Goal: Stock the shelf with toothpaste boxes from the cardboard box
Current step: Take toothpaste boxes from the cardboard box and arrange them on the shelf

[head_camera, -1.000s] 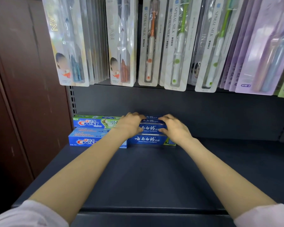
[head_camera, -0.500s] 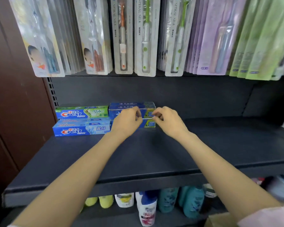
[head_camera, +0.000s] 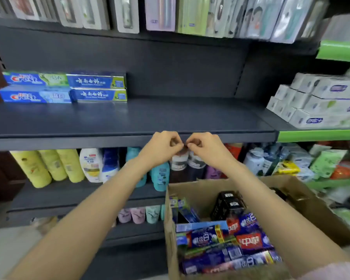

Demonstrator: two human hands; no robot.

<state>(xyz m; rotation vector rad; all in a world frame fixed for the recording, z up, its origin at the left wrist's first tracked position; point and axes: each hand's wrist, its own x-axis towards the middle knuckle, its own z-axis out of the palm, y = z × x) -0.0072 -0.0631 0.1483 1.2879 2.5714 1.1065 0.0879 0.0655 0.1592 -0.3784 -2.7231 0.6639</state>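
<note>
Two Crest boxes (head_camera: 34,78) lie stacked at the far left of the dark shelf (head_camera: 170,118). Beside them are two stacked dark blue toothpaste boxes (head_camera: 96,81). My left hand (head_camera: 162,150) and right hand (head_camera: 208,150) hover side by side in front of the shelf's front edge. Their fingers are curled, the fingertips nearly touch, and neither hand holds anything. Below my right arm stands the open cardboard box (head_camera: 190,190). Several toothpaste boxes (head_camera: 220,239), blue, red and black, lie inside it.
Toothbrush packs (head_camera: 160,13) hang above the shelf. White boxes (head_camera: 321,102) are stacked on the neighbouring green-edged shelf at the right. Shampoo and lotion bottles (head_camera: 49,168) fill the shelf below. Right of the blue boxes the dark shelf is bare.
Both hands let go of the dark blue boxes and drew back from the shelf to its front edge. The view pulled back and down, bringing the cardboard box into sight.
</note>
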